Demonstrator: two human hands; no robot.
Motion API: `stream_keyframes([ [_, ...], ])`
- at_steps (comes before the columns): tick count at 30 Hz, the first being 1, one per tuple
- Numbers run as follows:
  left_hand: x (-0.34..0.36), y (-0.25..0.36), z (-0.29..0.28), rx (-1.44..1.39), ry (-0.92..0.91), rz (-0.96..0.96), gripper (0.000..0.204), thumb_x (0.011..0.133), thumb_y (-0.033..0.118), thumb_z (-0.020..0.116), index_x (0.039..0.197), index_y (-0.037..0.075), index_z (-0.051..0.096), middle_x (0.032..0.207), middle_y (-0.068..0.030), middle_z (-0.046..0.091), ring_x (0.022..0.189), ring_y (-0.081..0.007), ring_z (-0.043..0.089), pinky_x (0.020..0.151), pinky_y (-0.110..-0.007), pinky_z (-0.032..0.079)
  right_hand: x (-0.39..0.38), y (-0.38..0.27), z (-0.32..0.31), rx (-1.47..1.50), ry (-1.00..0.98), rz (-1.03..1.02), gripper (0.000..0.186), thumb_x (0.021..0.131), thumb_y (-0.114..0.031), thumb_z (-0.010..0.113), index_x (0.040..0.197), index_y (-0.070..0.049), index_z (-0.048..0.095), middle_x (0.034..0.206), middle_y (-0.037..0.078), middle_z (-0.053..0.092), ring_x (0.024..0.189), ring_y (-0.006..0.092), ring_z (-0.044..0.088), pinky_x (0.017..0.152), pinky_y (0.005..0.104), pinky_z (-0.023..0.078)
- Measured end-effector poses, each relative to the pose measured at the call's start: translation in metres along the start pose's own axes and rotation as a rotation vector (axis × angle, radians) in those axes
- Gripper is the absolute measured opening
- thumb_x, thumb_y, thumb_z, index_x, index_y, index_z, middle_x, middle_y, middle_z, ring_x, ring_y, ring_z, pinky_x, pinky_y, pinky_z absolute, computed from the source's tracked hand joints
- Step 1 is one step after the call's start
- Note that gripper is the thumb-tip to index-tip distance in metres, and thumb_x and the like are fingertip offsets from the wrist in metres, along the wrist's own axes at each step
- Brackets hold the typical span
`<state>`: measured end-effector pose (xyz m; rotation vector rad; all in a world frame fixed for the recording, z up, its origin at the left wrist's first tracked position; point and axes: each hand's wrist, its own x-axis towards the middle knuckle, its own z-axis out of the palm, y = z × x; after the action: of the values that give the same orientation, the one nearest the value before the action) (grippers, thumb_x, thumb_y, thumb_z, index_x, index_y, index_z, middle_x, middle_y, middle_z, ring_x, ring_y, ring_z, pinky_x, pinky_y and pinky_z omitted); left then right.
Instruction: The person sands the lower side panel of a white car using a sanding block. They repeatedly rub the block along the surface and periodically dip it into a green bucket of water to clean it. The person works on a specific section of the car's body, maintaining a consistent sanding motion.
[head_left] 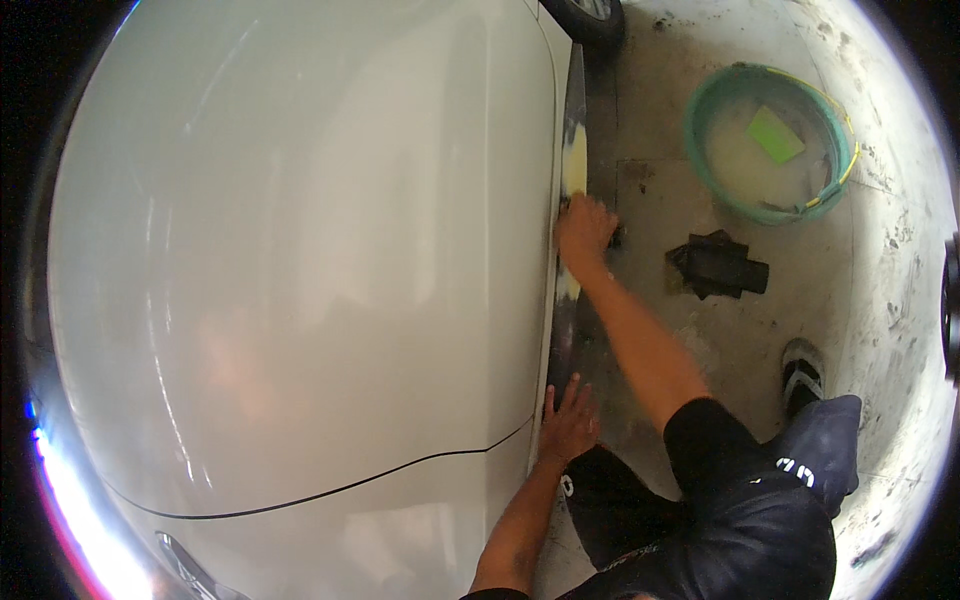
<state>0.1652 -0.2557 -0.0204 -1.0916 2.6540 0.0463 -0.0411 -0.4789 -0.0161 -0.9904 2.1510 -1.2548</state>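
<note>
A pale silver car door panel (330,250) fills the left and middle of the view. Along its lower edge runs a dark sill strip (566,335) with a pale yellow patch (575,165), which looks like filler. My right hand (587,232) presses on the strip beside that patch, its fingers curled. Whatever lies under those fingers is hidden, though a small dark bit shows at the hand's right side. Closer to me, my left hand (570,428) rests on the strip with its fingers spread and holds nothing.
A green bucket (695,160) of cloudy water stands on the floor at the far right, a light green rectangular pad (775,135) in it. Dark flat pieces (718,266) lie stacked nearer. A car wheel (592,18) is at the top. My shoe (802,365) is at right.
</note>
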Motion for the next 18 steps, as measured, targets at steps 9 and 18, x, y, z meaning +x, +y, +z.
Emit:
stream_keyframes([
  [9,-0.027,0.002,-0.02,0.001,0.067,0.015,0.032,0.08,0.025,0.061,0.106,0.007,0.067,0.136,-0.01,0.049,0.141,-0.031,0.027,0.111,-0.064,0.015,-0.009,-0.023,-0.001,0.05,0.109,0.121,0.028,0.083,-0.013,0.062,0.108,-0.002,0.062,0.115,0.02,0.05,0.11,0.0362,0.045,0.091,0.0507,0.035],
  [18,-0.023,0.004,-0.007,0.071,0.003,0.021,0.034,0.078,0.026,0.064,0.109,0.01,0.066,0.136,-0.0095,0.048,0.141,-0.0307,0.027,0.11,-0.064,0.017,-0.015,-0.004,0.019,0.116,0.079,0.1,0.024,0.086,-0.017,0.062,0.104,0.0,0.062,0.115,0.02,0.048,0.111,0.0366,0.044,0.092,0.0498,0.038],
])
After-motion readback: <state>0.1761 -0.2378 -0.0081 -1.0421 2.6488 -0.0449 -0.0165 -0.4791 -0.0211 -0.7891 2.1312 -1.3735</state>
